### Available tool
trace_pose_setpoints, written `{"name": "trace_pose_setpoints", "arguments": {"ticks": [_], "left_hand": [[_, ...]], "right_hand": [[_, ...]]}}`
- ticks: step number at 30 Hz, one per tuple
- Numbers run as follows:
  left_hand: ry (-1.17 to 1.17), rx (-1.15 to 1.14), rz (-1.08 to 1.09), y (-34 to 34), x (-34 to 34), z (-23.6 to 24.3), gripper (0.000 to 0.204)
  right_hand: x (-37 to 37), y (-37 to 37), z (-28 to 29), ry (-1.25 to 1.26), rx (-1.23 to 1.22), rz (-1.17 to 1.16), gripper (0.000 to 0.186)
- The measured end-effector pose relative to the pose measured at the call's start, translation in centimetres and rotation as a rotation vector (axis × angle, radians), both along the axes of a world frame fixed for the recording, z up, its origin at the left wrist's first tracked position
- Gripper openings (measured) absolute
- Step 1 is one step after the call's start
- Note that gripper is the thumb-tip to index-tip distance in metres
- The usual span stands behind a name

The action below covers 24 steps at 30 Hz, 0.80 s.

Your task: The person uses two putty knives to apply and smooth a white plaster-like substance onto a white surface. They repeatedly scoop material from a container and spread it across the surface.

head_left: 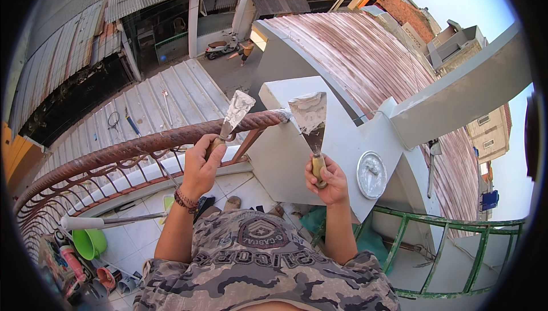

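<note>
My left hand [201, 167] is closed round the handle of a narrow putty knife [238, 109], whose upright blade carries white paste. That blade rises just above the rusty twisted handrail [154, 142]. To the right, my right hand [330, 181] grips the yellowish handle of a wider putty knife [309, 116]. Its blade points up and is coated with paste over most of its face, in front of a grey-white pillar [277, 162]. Beside my right hand, a round white lid [371, 174] with a smear of paste lies on the pale ledge.
A green metal ladder [474, 254] lies at the lower right. Left on the tiled floor are a green bucket [88, 243], a white-ended pole [84, 223] and several tools. Beyond the railing spreads a corrugated roof [151, 111]; a person [246, 52] and a scooter [222, 46] are below.
</note>
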<state>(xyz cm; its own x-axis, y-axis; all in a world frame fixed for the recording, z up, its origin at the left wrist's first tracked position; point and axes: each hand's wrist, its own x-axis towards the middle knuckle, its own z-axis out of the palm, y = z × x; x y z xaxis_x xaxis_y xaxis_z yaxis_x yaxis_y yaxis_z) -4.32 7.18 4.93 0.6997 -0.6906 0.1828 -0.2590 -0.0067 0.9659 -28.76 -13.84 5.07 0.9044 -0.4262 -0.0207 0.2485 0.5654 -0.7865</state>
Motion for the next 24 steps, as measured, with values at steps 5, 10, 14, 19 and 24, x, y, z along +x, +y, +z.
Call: {"name": "trace_pose_setpoints", "arguments": {"ticks": [5,10,14,19,24], "left_hand": [[0.001,0.106,-0.044,2.5,-1.4,1.0,0.025],[-0.12,0.057,-0.039,3.2,-1.8,2.9,0.026],[-0.214,0.011,-0.004,3.5,-2.0,2.5,0.027],[-0.303,0.017,0.066,3.9,-2.2,1.7,0.026],[-0.415,0.02,0.127,4.1,-1.8,0.9,0.027]], "right_hand": [[0.6,1.4,0.3,0.126,-0.305,-0.153,0.041],[1.9,1.2,1.1,0.21,-0.528,-0.265,0.034],[1.9,1.3,1.6,0.238,-0.548,-0.249,0.031],[1.8,2.4,0.5,0.249,-0.464,-0.217,0.03],[1.4,3.7,0.8,0.29,-0.494,-0.152,0.032]]}}
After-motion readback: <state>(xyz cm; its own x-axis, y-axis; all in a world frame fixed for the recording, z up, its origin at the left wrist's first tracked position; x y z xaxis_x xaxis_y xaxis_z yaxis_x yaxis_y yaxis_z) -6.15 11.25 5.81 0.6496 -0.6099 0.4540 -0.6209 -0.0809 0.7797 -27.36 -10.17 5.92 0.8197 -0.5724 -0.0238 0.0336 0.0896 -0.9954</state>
